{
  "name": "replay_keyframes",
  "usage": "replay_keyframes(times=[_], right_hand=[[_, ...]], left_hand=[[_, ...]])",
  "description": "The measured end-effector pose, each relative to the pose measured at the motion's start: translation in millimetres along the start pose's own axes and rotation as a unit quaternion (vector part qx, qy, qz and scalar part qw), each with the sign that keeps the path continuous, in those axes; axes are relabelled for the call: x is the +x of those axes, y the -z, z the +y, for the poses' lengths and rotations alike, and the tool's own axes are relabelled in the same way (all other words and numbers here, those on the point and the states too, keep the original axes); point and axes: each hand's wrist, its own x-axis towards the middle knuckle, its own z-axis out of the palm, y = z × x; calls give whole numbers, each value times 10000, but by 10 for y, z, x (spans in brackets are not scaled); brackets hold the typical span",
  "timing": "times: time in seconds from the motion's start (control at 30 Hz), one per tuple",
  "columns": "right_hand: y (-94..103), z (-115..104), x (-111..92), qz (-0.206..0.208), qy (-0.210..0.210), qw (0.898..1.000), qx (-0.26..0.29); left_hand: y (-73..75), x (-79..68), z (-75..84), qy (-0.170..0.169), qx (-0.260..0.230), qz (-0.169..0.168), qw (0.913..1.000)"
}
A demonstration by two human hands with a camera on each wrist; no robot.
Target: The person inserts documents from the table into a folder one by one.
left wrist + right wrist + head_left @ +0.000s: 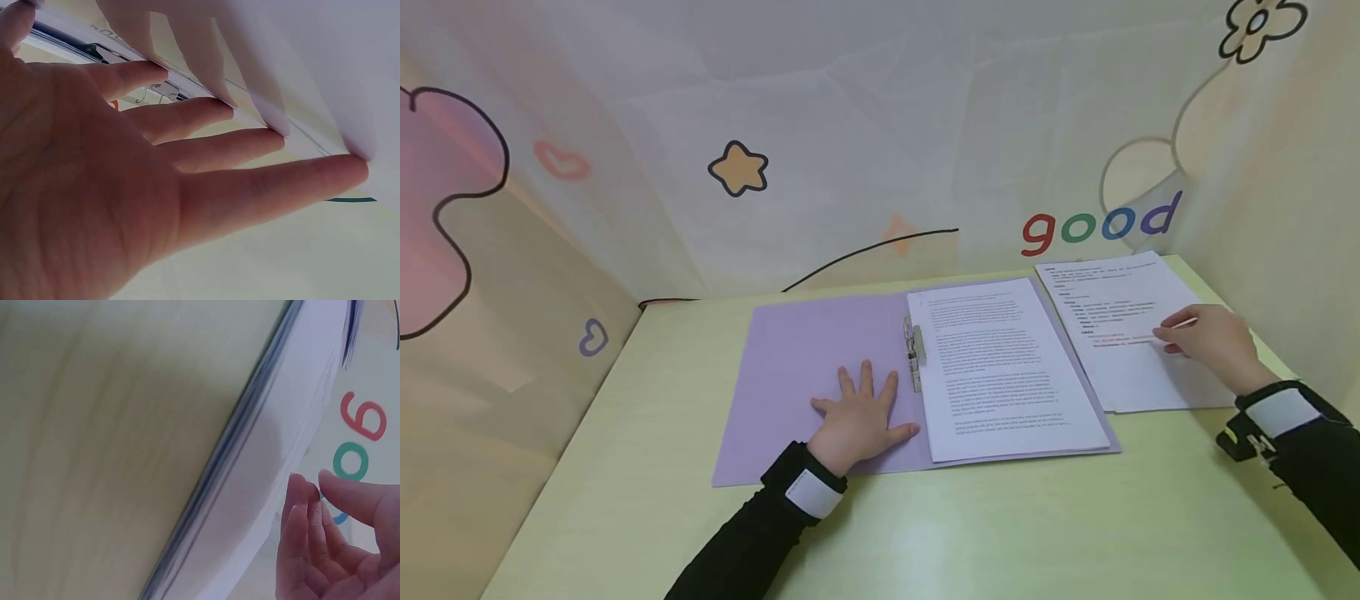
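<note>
A purple folder (797,358) lies opened flat on the table. My left hand (861,425) rests on its left cover with the fingers spread; the left wrist view shows the fingertips (356,165) touching the cover. A metal clip (912,354) sits near the fold, and printed sheets (992,375) lie on the right half. To the right of the folder is a stack of printed paper (1112,325). Over it is my right hand (1210,342), fingers loosely bent. In the right wrist view the thumb (350,494) stays slightly apart from the fingers, with nothing between them.
The pale yellow table (1000,525) extends in front of the folder and to its left. A printed curtain (850,150) hangs behind the table and along both sides. The paper stack's right side lies near the table's right edge.
</note>
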Motion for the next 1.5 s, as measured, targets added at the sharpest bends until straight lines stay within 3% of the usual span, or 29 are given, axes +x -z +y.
replay_keyframes(times=[0.67, 1.0, 1.23, 1.5], right_hand=[[196, 340, -11, 195, -761, 9959, -459], [307, 412, 27, -199, -999, 9922, -722], [353, 498, 77, -283, -928, 9888, -1138], [364, 568, 132, -568, -1425, 9828, -1032]], left_hand=[[3, -7, 3, 4, 1, -5, 10000], [5, -5, 4, 13, 9, -31, 10000], [-15, 15, -4, 47, 29, -71, 10000], [-9, 11, 0, 50, 50, -102, 9999]])
